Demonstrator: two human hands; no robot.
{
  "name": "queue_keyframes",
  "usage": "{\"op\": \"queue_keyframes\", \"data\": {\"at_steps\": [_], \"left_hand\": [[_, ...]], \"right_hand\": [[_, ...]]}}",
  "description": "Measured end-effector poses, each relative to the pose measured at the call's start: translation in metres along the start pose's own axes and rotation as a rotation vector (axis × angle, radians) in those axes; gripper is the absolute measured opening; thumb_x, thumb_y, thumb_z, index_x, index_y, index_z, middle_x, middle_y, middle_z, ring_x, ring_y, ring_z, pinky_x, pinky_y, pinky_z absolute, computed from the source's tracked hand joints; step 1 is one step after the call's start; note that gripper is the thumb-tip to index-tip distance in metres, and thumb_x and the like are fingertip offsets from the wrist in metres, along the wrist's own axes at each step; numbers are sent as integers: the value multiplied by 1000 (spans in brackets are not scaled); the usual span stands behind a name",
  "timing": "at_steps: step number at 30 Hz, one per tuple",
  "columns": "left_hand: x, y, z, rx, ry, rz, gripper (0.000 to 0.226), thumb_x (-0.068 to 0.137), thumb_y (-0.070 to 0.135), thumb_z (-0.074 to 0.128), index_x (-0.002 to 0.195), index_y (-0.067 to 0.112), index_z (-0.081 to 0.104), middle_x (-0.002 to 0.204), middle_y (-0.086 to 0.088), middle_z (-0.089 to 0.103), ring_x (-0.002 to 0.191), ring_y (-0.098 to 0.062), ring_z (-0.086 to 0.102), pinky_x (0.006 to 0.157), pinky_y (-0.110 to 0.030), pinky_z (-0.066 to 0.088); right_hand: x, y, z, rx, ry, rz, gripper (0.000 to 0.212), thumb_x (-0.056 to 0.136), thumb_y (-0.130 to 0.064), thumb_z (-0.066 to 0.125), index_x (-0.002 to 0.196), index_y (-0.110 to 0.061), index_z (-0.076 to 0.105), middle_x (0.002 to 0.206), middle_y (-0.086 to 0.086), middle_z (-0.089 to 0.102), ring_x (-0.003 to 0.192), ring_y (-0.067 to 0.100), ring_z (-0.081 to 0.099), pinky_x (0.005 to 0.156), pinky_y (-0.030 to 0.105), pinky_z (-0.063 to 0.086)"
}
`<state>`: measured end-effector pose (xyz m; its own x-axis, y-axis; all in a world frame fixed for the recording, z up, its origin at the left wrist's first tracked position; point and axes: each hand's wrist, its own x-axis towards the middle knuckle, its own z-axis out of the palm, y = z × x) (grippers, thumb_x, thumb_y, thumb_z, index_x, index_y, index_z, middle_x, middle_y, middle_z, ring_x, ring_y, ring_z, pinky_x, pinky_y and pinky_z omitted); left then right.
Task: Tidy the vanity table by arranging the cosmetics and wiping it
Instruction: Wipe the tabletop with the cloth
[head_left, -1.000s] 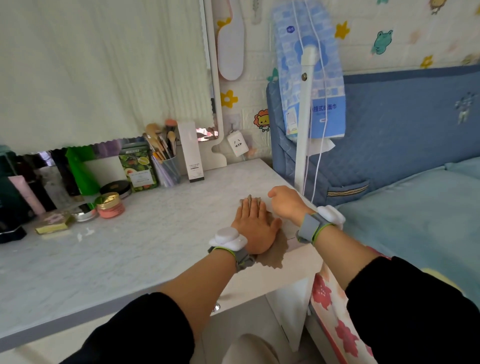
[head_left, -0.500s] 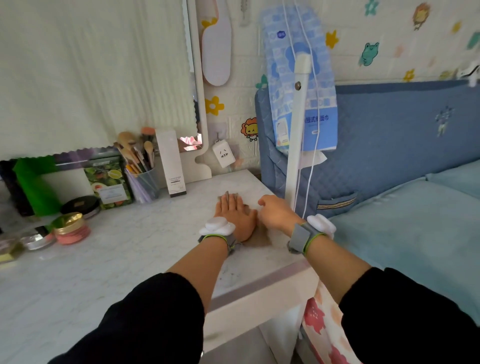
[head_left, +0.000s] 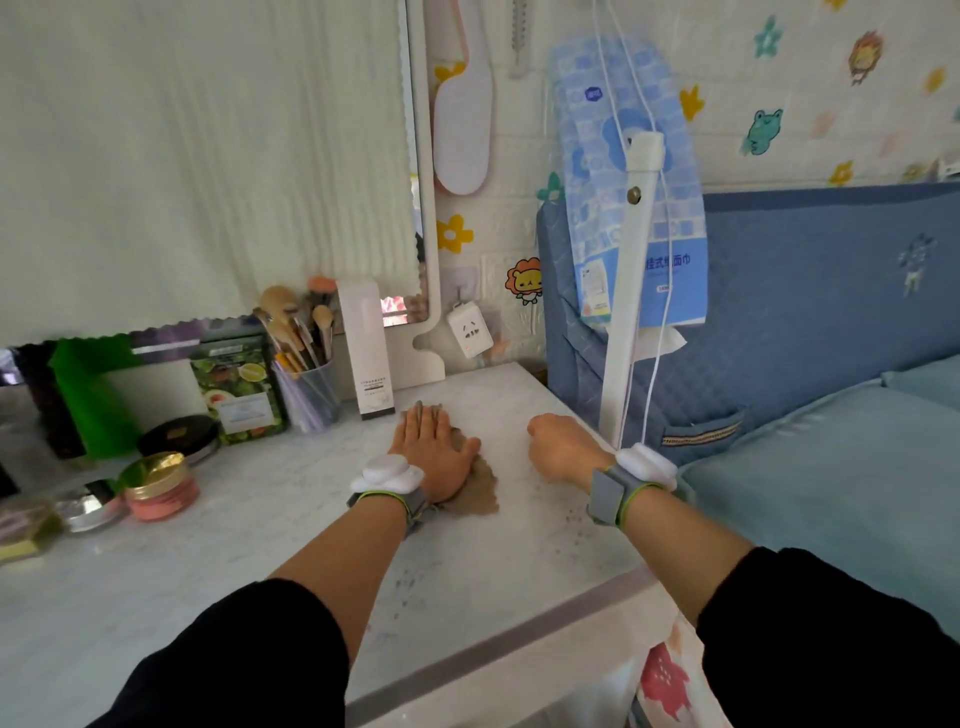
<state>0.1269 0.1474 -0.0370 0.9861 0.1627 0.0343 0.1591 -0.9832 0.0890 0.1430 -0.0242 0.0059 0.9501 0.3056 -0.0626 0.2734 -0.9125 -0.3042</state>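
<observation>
L hand (head_left: 434, 452) lies flat, fingers straight and together, pressing on a brown cloth (head_left: 480, 488) on the vanity table (head_left: 249, 551). The cloth shows at the thumb side and under the palm. R hand (head_left: 558, 449) is near but apart from the cloth, curled to a fist resting on the top, w/ nothing seen inside it.

The top has a white marble pattern, w/ small dark specks (head_left: 408, 584) toward the front edge. At the back stands a mirror (head_left: 427, 234), mostly covered by a white fabric (head_left: 208, 156). On the R side is a bed (head_left: 831, 493) w/ blue padded headboard (head_left: 810, 322). A white post (head_left: 631, 291) stands just beside the table corner, and a blue tissue pack (head_left: 597, 171) hangs behind it. The wall has cartoon stickers and a white socket (head_left: 470, 331).

Containers stand at the back, L of the hands:
- a clear cup (head_left: 311, 395) w/ makeup brushes (head_left: 291, 322) upright inside
- a tall white box (head_left: 370, 353) just beside the cup
- a green printed pack (head_left: 241, 389)
- a black round compact (head_left: 179, 436)
- a pink jar (head_left: 161, 491) w/ gold lid, closed
- a silver round tin (head_left: 91, 506) beside the jar
</observation>
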Motion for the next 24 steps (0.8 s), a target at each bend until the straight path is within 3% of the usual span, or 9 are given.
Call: {"op": "queue_keyframes", "data": {"at_steps": [3,6,12,13,15,17,20,24], "left_hand": [[28,-4,3,17,10,-2,72,98,57,15,154,12,5,161,-9,0,149,-23,-6,121,-35,-4],[54,-5,5,5,-9,8,73,97,58,14,154,13,4,162,-8,-1,149,-24,-5,121,-37,-3],[62,-5,3,-77,-85,156,67,99,56,11,154,20,2,162,-1,-6,149,-22,-9,121,-37,-2],[57,-6,0,-128,-84,186,66,98,55,10,154,20,6,162,-2,-1,149,-23,-5,121,-39,1],[47,-12,-7,-440,-12,177,58,101,48,20,149,18,27,156,-8,27,144,-26,22,117,-38,18],[33,-22,-11,-699,206,120,36,102,32,37,130,15,49,131,-14,56,122,-30,49,102,-36,36],[18,-33,-11,-555,463,24,20,97,15,42,109,8,56,108,-15,62,104,-32,56,87,-43,45],[7,-38,-12,-321,396,-71,19,100,15,36,106,4,51,109,-17,62,98,-35,60,79,-42,45]], "right_hand": [[13,2,1,-15,16,15,21,93,0,36,89,-3,57,118,18,60,92,27,54,81,32,42],[24,3,-1,-27,20,-11,28,92,-2,37,107,1,61,118,17,60,102,32,58,92,37,48],[33,-9,-1,-43,11,-26,31,95,-9,38,119,-2,57,125,16,57,111,33,56,93,37,45],[33,-13,-1,-35,22,-29,33,95,-10,39,124,-3,54,129,16,54,116,33,53,95,37,44],[32,-21,2,-3,66,-41,40,96,-11,40,134,-5,46,138,16,44,125,34,45,102,40,41],[34,-35,10,56,115,-94,41,95,-9,41,136,-4,44,140,15,40,127,34,42,103,43,40],[47,-59,30,80,128,-245,41,94,-11,41,133,-1,47,138,17,43,128,35,41,105,43,37],[65,-86,54,-50,58,-300,52,101,-27,31,148,-6,28,158,11,18,146,30,12,117,44,17]]}}
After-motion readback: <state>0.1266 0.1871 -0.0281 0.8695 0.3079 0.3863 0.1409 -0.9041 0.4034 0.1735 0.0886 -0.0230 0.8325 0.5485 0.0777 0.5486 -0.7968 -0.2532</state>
